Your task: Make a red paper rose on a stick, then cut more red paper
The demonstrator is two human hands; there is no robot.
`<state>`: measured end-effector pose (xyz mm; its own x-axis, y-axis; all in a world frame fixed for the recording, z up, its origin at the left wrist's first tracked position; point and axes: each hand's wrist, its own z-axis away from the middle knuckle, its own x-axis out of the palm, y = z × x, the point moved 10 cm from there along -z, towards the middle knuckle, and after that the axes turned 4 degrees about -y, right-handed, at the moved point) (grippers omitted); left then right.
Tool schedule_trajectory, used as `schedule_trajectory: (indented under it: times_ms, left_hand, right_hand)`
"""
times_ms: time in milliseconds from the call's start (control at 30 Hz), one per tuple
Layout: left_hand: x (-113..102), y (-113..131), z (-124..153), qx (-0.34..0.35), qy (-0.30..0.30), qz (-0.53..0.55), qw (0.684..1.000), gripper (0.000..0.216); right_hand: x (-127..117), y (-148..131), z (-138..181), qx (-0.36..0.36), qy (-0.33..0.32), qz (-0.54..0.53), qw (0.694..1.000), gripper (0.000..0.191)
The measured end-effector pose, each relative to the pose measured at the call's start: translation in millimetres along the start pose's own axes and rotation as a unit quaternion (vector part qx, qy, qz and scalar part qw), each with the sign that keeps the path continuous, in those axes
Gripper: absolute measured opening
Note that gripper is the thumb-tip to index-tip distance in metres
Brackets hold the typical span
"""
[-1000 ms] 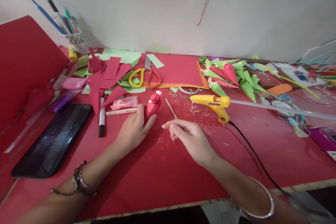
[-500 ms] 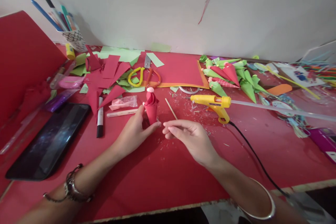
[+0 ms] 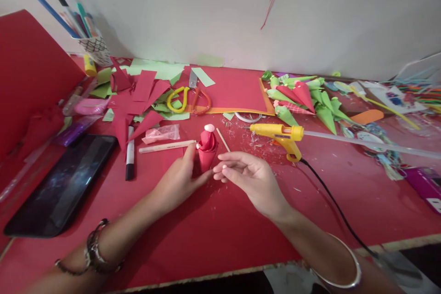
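Observation:
My left hand (image 3: pixel 177 172) is closed around a red rolled paper cone (image 3: pixel 207 151), with the thumb in front and the index finger behind. The cone stands upright, point down. A pale ball tops it, and a smaller pale ball sits on its left edge. Close by on the right, my right hand (image 3: pixel 250 179) has thumb and fingertips pinched together beside the cone. A tiny pale pink spot shows at that thumb tip; whether it is a bit of clay or a nail I cannot tell. Behind the hands lies a thin wooden stick (image 3: pixel 223 139).
A yellow glue gun (image 3: pixel 279 134) with a long glue stick and black cord lies at right. Paper cones (image 3: pixel 299 96) are heaped behind it. Scissors (image 3: pixel 189 98), paper scraps (image 3: pixel 144 87), a packet of pink clay (image 3: pixel 161 133), a marker (image 3: pixel 130 154) and a phone (image 3: pixel 62 183) lie leftward.
My left hand has moved right with the red paper cone, bringing it up against my right fingertips. The right hand has stayed nearly in place.

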<state>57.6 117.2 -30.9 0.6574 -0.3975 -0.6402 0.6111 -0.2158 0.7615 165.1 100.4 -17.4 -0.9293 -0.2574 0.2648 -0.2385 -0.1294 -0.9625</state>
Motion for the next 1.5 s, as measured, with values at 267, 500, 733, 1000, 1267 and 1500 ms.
schedule_trajectory:
  times_ms: [267,500,733,1000,1267,1500]
  left_hand:
    - [0,6,4,0.012,0.014,-0.052,0.998,0.042]
    - [3,14,8,0.035,0.006,-0.054,0.998,0.039]
    - [7,21,11,0.049,-0.003,-0.083,0.995,0.035]
    - [6,23,11,0.051,0.001,-0.104,0.993,0.034]
    - [3,23,12,0.061,0.017,-0.094,0.994,0.035]
    - [4,24,12,0.054,0.005,-0.119,0.991,0.034]
  right_hand:
    - [-8,-22,9,-0.078,0.056,0.117,0.988,0.004]
    - [-15,-41,19,-0.155,0.116,0.247,0.949,0.008]
    - [-12,-47,21,-0.178,0.125,0.307,0.926,0.009]
    - [-3,-56,24,-0.216,0.113,0.392,0.887,0.008]
    - [4,-57,25,-0.239,0.081,0.405,0.879,0.017]
    - [2,-60,28,-0.249,0.105,0.414,0.869,0.017]
